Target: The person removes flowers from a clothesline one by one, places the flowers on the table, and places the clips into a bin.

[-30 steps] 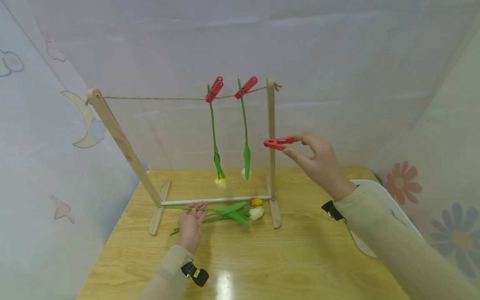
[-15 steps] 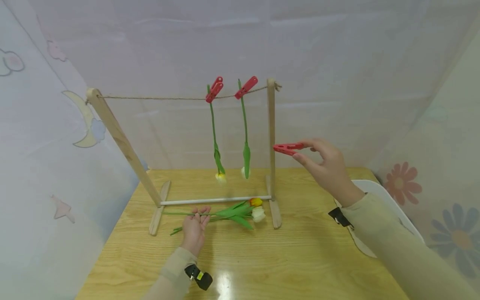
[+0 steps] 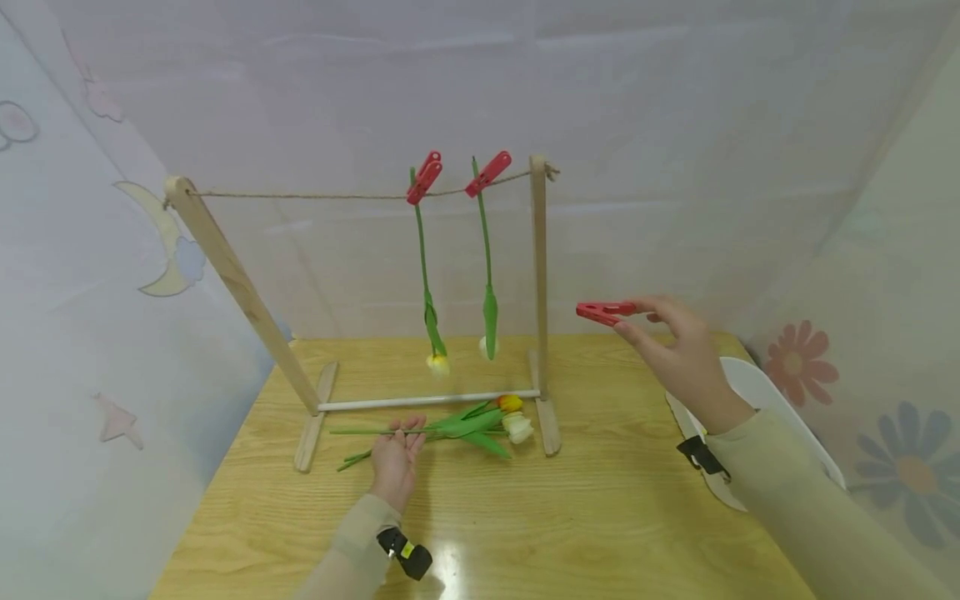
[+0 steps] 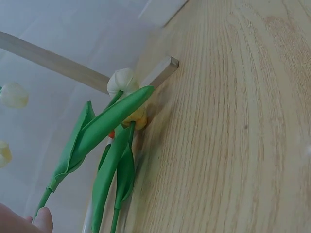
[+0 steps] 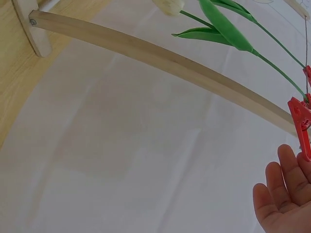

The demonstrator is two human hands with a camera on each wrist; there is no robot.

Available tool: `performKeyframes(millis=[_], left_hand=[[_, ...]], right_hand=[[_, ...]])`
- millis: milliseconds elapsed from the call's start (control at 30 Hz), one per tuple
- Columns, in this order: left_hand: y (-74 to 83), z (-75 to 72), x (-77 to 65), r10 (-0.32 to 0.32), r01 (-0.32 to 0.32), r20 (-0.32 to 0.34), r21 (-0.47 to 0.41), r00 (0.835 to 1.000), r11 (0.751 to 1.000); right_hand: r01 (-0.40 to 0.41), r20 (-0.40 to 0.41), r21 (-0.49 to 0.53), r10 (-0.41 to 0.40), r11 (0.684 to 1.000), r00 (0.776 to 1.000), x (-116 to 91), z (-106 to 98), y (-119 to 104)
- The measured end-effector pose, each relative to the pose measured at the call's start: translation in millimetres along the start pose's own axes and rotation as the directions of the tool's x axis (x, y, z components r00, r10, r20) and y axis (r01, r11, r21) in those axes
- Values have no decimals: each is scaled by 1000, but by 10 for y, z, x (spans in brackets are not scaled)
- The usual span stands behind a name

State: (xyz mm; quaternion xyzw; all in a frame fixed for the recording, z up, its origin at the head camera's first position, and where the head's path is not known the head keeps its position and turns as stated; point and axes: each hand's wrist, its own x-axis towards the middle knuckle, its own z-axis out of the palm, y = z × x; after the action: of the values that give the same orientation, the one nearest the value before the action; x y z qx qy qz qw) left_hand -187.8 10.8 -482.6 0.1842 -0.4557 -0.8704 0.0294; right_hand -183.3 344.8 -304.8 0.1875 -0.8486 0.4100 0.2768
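My left hand (image 3: 393,467) pinches the green stem of a white tulip (image 3: 517,427) low over the table. In the left wrist view its thumb (image 4: 43,219) lies against the stem, below the leaf. More tulips lie beside it, one with an orange-yellow bloom (image 3: 510,403). Out to the right of the frame, my right hand (image 3: 690,362) holds a red clothespin (image 3: 604,312) between thumb and fingertips, its handles toward the hand. Two tulips hang head down from the twine (image 3: 300,196), a yellow-white one (image 3: 437,365) and a white one (image 3: 489,346), clipped by red clothespins (image 3: 488,173).
A wooden frame with a left post (image 3: 240,292), a right post (image 3: 539,275) and a white bottom rod (image 3: 435,401) stands on the wooden table (image 3: 570,533). A white tray (image 3: 757,392) sits at the right, partly behind my right forearm.
My right hand has moved right and slightly down with the clothespin, away from the right post. My left hand has shifted slightly right and down with the tulip stem.
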Motion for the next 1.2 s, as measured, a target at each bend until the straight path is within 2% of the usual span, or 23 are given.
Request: performKeyframes(millis=[367,633,967,1067,1200], left_hand=[[-64,-21,28,-22,22,-3,-23,1000,999],[-130,-54,49,-57,54,-33,-80,998,995],[-232,-120,83,-87,84,-62,-62,994,995],[-244,-139,78,-98,94,-54,-71,994,993],[-241,-160,67,-104,103,-17,-65,994,993]], right_hand=[[-131,0,-24,131,991,991,-159,-109,162],[-113,-10,-67,113,991,994,-278,-141,277],[-33,-80,-82,27,996,996,-372,-174,464],[-39,-74,-90,32,995,997,-394,-191,506],[-91,-54,-89,87,992,995,-438,-223,564]])
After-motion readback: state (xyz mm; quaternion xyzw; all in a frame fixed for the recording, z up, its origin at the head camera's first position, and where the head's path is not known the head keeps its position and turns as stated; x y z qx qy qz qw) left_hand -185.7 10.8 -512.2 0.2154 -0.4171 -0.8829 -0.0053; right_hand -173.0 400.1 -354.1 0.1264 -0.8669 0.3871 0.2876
